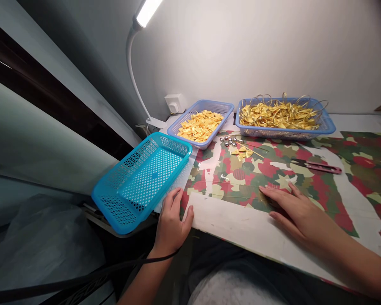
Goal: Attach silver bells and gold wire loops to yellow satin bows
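My left hand [173, 222] lies at the table's front left corner, beside the turquoise plastic basket [146, 178]. Its fingers are apart, with nothing seen in them; whether a fingertip touches the basket rim I cannot tell. My right hand [292, 209] rests on the camouflage-patterned table cover [241, 192], fingers spread and holding nothing. Beyond it lie a few gold ribbon bows [242, 153] and a small group of silver bells [230, 141]. Thin gold ties lie near the bells. Pink-handled thread snips [319, 166] lie to the right.
A blue basket [224, 120] of gold bows stands at the back. Right of it, another blue basket [328, 125] holds bows with looped ties. A lamp [131, 63] rises at the left, near a white wall socket [174, 103]. A black cord [114, 269] crosses my left wrist.
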A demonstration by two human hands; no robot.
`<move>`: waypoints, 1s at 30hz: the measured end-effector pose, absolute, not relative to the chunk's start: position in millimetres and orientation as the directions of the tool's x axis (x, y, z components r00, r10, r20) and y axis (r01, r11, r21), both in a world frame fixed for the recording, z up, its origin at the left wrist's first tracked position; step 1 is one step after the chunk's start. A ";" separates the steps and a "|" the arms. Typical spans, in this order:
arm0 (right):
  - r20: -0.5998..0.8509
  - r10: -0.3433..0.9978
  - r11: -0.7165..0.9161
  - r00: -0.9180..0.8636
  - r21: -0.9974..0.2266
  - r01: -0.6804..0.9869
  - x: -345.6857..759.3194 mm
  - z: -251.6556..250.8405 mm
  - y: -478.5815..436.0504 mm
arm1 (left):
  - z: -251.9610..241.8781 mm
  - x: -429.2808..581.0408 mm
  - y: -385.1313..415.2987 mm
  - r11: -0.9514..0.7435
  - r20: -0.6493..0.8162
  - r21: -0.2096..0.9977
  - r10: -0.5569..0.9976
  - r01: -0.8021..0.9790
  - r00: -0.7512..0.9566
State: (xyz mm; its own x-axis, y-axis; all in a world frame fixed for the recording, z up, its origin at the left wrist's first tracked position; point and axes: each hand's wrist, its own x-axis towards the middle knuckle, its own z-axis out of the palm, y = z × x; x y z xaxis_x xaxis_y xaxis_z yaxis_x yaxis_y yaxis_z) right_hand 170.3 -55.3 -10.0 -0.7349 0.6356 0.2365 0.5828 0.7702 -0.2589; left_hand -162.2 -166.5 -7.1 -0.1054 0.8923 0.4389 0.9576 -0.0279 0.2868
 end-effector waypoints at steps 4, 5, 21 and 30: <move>0.242 0.638 0.768 -0.731 -0.267 0.582 171.3 -11.7 -56.0 | -10.0 -165.3 -173.2 -0.017 0.478 0.263 0.871 0.965 -0.115; 0.245 0.641 0.765 -0.727 -0.271 0.584 171.4 -11.9 -56.0 | -11.7 -166.3 -176.4 -0.014 0.478 0.251 0.871 0.968 -0.111; 0.251 0.619 0.784 -0.744 -0.248 0.569 169.1 -9.4 -54.8 | 3.4 -143.3 -174.2 -0.126 0.383 0.177 0.922 0.976 0.049; 0.237 0.622 0.781 -0.746 -0.248 0.573 171.8 -11.4 -53.9 | 0.0 -149.8 -164.7 -0.080 0.213 0.104 0.975 0.991 0.056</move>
